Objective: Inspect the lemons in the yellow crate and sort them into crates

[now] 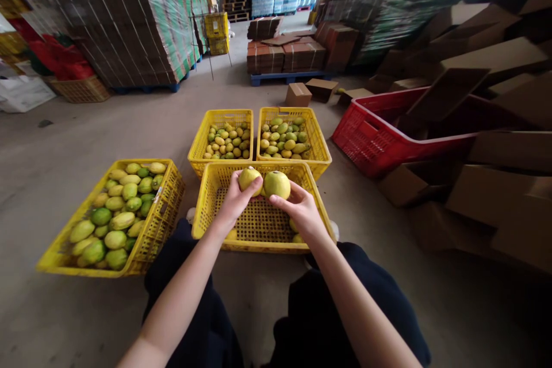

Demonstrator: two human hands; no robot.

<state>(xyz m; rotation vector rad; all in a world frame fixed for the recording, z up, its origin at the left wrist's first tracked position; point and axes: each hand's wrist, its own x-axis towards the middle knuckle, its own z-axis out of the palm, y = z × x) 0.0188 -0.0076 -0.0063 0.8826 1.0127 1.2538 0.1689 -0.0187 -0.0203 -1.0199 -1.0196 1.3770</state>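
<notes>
My left hand [236, 198] is wrapped round a yellow-green fruit [250, 181]. Beside it, my right hand [301, 207] grips a second, rounder yellow-green fruit [276, 185]. Both fruits are held close together above a yellow crate [263, 245] between my legs. A few fruits lie in that crate, near its right side and its front left corner, partly hidden by my arms. Two more yellow crates stand just behind it, the left one [199, 135] and the right one [319, 141], both holding many green and yellow fruits.
At the left is a yellow crate [170, 207] full of larger green-yellow fruits. A red crate [375, 141] stands at the right among cardboard boxes [495, 190]. Flattened cartons [304, 56] lie on a blue pallet ahead, between tall wrapped stacks.
</notes>
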